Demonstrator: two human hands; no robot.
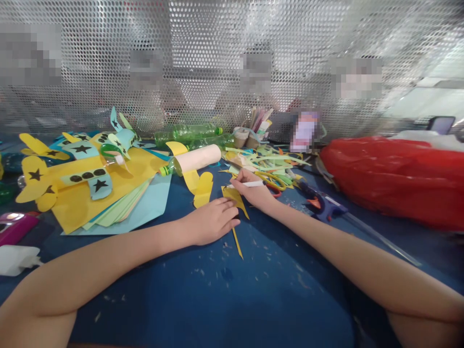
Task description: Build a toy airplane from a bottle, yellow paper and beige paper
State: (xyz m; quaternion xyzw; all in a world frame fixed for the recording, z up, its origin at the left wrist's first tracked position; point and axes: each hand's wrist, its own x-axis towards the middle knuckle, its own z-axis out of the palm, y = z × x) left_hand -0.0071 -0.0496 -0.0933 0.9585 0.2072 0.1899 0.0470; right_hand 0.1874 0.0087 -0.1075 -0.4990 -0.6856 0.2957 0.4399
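Note:
A white marker pen [250,184] is pinched in the fingers of my right hand [255,192], its dark tip at the upper left of a small yellow paper piece [235,194]. My left hand [213,220] lies flat with fingers outstretched, touching the lower left of that piece. Below the left fingertips a thin yellow paper strip [237,243] rests on the blue table [217,299]. Just beyond my left hand are a yellow rounded paper shape [203,188] and a green bottle wrapped in pale paper [199,158]. Scissors [273,184] lie partly hidden behind my right hand.
Paper-and-bottle planes [83,169] sit on coloured sheets [152,205] at left. Paper scraps [264,159], green bottles [195,131] and cups of sticks [250,135] lie at the back. A glue gun [328,205] and red plastic bag [391,176] are at right; perforated metal [206,29] stands behind.

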